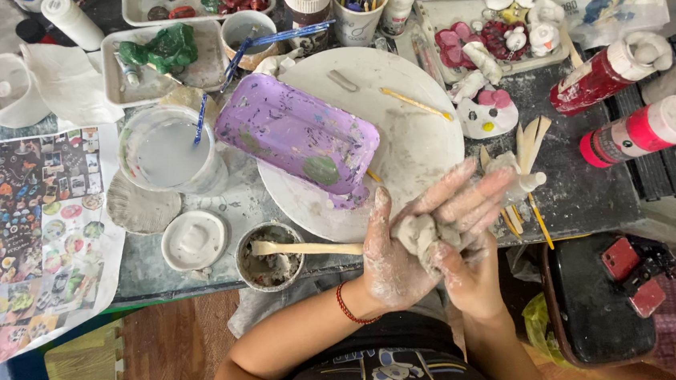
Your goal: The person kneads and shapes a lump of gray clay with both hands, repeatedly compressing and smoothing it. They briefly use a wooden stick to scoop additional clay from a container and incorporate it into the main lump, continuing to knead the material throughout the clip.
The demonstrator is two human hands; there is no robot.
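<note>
Both my hands, left and right, cupped round grey clay lump; feels soft, sticky, squeeze from sides

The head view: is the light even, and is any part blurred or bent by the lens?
Head view: soft, even light, no hard shadows or strong glare; the left hand and right hand holding the grey clay lump look sharp; the table edge curves slightly toward the corners, a wide-lens effect.
</note>
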